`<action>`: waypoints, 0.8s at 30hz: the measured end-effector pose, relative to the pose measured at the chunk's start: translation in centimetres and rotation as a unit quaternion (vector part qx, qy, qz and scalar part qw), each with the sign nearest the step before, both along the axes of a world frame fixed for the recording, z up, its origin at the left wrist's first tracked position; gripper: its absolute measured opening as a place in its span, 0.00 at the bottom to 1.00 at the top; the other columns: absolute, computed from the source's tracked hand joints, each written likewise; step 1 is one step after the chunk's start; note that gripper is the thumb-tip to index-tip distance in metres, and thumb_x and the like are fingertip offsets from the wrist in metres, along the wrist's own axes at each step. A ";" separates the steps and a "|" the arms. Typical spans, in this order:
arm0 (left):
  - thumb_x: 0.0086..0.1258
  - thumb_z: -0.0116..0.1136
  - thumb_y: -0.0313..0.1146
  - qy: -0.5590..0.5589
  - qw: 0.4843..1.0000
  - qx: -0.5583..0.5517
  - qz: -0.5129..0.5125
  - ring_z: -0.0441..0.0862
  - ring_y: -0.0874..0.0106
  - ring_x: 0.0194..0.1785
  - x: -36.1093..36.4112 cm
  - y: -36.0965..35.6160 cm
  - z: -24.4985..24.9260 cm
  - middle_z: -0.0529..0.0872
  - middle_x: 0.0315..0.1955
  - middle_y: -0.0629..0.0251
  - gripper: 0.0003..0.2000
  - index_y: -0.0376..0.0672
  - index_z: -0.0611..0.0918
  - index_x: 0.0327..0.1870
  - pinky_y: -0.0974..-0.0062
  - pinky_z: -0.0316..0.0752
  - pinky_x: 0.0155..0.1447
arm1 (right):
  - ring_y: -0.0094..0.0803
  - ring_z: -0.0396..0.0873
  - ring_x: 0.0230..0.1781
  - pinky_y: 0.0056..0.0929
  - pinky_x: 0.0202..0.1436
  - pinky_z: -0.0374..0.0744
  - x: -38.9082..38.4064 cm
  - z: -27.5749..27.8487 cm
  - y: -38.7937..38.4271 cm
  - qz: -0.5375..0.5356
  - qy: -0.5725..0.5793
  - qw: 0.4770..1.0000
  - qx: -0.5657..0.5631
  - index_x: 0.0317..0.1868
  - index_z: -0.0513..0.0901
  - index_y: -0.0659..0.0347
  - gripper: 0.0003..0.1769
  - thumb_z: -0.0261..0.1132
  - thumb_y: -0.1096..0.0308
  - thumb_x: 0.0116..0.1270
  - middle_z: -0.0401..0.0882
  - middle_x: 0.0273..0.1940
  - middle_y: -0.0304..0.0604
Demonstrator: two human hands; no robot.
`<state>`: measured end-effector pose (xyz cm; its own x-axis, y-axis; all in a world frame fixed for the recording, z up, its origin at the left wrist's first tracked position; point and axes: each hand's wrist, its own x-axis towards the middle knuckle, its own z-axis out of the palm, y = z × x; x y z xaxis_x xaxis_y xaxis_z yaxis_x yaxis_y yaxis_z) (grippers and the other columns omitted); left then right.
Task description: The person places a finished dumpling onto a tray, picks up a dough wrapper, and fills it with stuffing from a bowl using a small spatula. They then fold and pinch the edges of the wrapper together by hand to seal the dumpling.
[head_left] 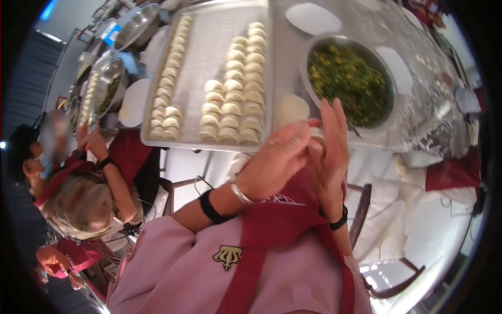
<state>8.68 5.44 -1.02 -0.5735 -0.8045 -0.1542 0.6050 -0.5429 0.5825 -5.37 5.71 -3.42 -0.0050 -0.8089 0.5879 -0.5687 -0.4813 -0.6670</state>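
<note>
Both hands meet over the near edge of the bench (285,68). Left hand (282,157), silver bangle and black band at wrist, is curled in close; right hand (333,149) stands with fingers straight and together, palm facing the left. Grip narrow: a small pale dough piece (317,133), mostly hidden, sits between the two.

Left of the hands, a large rectangular metal tray (206,42) carries pale folded dumplings (230,107) in rows along its left and right sides, bare metal between. Just beyond the hands, a flat round cream dough disc (292,109) lies between the tray and an oval metal bowl (389,102) of chopped green-and-yellow filling (348,78). White plate (314,19) at the far side. Far left, a masked co-worker (83,183) with hands raised near a second metal bowl.
</note>
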 end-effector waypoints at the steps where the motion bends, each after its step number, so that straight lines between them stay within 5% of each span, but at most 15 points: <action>1: 0.83 0.43 0.40 -0.024 1.000 -0.004 -0.001 0.78 0.73 0.54 0.2 0.0 0.2 0.80 0.49 0.61 0.24 0.33 0.64 0.71 0.72 0.72 0.64 | 0.62 0.65 0.72 0.51 0.73 0.66 0.3 0.0 0.1 0.002 -0.002 1.000 0.015 0.67 0.70 0.70 0.29 0.62 0.62 0.72 0.73 0.66 0.59; 3: 0.82 0.46 0.36 -0.013 1.000 -0.005 -0.014 0.79 0.72 0.55 0.9 -0.4 0.2 0.80 0.51 0.60 0.23 0.32 0.65 0.71 0.72 0.74 0.64 | 0.61 0.62 0.73 0.50 0.73 0.66 0.7 0.2 0.2 0.022 -0.011 0.999 0.047 0.70 0.67 0.71 0.33 0.62 0.57 0.72 0.69 0.68 0.60; 8: 0.78 0.52 0.29 -0.182 0.976 -0.106 0.051 0.81 0.64 0.61 5.7 -3.1 1.2 0.81 0.56 0.53 0.19 0.31 0.72 0.66 0.65 0.77 0.67 | 0.57 0.68 0.71 0.46 0.71 0.69 -1.0 1.0 1.1 0.034 0.007 0.999 0.036 0.65 0.72 0.71 0.27 0.62 0.62 0.73 0.73 0.66 0.59; 15: 0.71 0.56 0.21 -0.487 0.812 -0.264 0.185 0.87 0.71 0.48 14.9 -12.9 2.0 0.86 0.45 0.59 0.17 0.31 0.79 0.60 0.73 0.83 0.57 | 0.49 0.80 0.60 0.39 0.64 0.76 -1.9 -0.2 3.1 -0.011 -0.081 0.992 0.100 0.51 0.83 0.71 0.14 0.64 0.72 0.69 0.82 0.59 0.56; 24: 0.61 0.63 0.22 -0.652 0.699 -0.250 0.152 0.87 0.73 0.36 20.6 -21.0 -8.3 0.89 0.37 0.58 0.13 0.32 0.86 0.48 0.76 0.83 0.43 | 0.44 0.83 0.57 0.34 0.60 0.79 -2.2 -0.9 3.7 -0.004 -0.086 0.988 0.130 0.48 0.84 0.69 0.11 0.65 0.77 0.66 0.82 0.58 0.54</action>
